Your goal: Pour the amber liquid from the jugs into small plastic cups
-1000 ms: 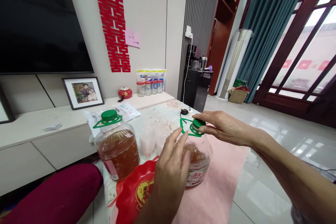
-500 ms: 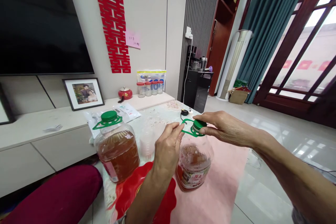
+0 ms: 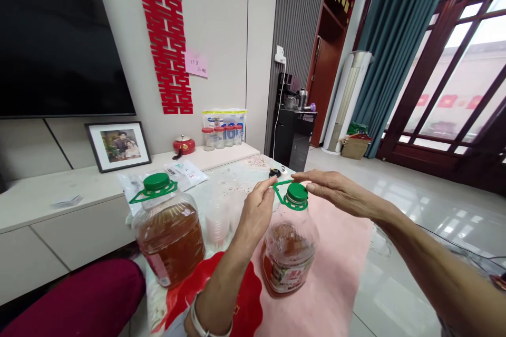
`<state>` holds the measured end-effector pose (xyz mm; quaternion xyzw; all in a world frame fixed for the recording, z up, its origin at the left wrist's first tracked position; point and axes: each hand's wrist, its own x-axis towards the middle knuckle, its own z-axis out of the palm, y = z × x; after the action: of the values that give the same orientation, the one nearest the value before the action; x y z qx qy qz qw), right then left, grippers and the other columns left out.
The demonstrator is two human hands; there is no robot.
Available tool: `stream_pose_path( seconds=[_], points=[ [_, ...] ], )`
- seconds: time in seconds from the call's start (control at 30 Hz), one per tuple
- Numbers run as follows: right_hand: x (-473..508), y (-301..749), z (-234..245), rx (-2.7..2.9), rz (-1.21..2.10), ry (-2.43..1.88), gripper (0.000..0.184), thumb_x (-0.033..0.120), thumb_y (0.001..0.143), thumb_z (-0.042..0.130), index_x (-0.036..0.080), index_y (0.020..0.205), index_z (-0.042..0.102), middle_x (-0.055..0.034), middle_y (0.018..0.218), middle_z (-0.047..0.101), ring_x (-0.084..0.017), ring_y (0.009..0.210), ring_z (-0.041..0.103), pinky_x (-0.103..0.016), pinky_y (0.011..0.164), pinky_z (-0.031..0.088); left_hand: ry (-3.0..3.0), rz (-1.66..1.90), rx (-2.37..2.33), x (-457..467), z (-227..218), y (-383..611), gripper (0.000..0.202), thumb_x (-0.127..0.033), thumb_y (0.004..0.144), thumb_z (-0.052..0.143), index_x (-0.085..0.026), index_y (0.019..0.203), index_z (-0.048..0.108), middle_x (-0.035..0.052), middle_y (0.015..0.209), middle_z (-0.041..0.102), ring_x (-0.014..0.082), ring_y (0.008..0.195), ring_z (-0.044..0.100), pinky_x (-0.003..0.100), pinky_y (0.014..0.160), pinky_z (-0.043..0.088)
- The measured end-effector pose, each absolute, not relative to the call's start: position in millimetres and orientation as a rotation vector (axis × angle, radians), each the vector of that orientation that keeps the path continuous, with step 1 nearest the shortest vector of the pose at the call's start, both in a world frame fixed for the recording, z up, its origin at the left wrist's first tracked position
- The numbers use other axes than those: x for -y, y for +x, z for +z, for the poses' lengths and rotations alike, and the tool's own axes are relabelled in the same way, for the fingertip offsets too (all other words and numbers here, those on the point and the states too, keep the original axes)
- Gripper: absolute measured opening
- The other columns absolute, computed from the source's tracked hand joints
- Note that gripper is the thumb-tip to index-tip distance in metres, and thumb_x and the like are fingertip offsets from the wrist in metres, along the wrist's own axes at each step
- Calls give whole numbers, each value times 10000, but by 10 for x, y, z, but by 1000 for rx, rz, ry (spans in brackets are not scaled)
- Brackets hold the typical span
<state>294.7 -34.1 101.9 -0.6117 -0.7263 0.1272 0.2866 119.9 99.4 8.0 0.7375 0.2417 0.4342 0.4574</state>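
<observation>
A large clear plastic jug point(image 3: 290, 253) of brown liquid stands upright on the pink table covering. Its green screw cap point(image 3: 297, 192) sits on the neck, with a green carry handle point(image 3: 282, 189) sticking out to the left. My right hand point(image 3: 336, 192) is open at the right of the cap, fingers stretched out behind it and thumb apart at its side. Fingers extended, my left hand point(image 3: 256, 210) is open beside the handle; whether its fingertips touch the handle I cannot tell. A second jug point(image 3: 172, 237) with a green cap stands to the left.
A red scalloped tray point(image 3: 249, 300) lies in front of the jugs, partly under my left forearm. Stacked clear plastic cups point(image 3: 216, 221) stand between the jugs. Behind are a black coiled item point(image 3: 274, 172), plastic packets point(image 3: 185, 175) and red-lidded jars point(image 3: 219, 138). A maroon stool point(image 3: 79, 300) is at left.
My right hand's thumb and fingers have come off the green cap, slightly rightward. My left hand's fingers have straightened and eased off the handle. The view has shifted slightly.
</observation>
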Motion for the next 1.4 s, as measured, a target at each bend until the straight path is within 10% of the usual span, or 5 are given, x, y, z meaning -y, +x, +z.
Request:
stream_pose_path(
  seconds=[0.2,0.43,1.03,1.2,1.4],
  points=[
    [313,3025,839,1947,330,-1513,367,287,1059,492,226,1360,694,-106,1301,766,-210,1201,711,-422,1029,573,1837,1352,-683,-518,-14,1150,636,-477,937,544,-119,1462,510,207,1506,520,338,1467,466,599,1235,395],
    [374,2968,702,1900,81,-1484,339,247,1038,573,231,1360,681,-86,1206,795,-183,1041,746,-336,908,600,1915,1402,-719,-293,-131,1403,1042,-192,734,811,-176,1577,201,228,1517,492,370,1436,504,580,1154,476],
    [617,2739,350,1799,-374,-1354,511,125,1010,616,298,1489,564,-57,1094,766,-177,996,734,-319,867,600,1808,807,-492,-642,108,1401,1029,-295,706,770,-275,1593,249,44,1354,686,258,1229,670,501,1157,476],
    [730,2623,311,1784,-552,-1350,493,61,974,629,246,1429,595,-99,1163,760,-222,1108,712,-384,960,589,1844,858,-531,-541,52,1248,1233,-343,677,821,-241,1657,79,126,1700,327,313,1556,385,529,1297,346],
    [1187,2327,-197,1688,-620,-1472,475,123,972,640,217,1436,602,-115,1170,769,-229,1093,730,-327,990,590,1988,1060,-946,-47,-696,452,683,-331,937,621,-236,1569,379,121,1625,481,267,1509,486,430,1186,534]
  ],
)
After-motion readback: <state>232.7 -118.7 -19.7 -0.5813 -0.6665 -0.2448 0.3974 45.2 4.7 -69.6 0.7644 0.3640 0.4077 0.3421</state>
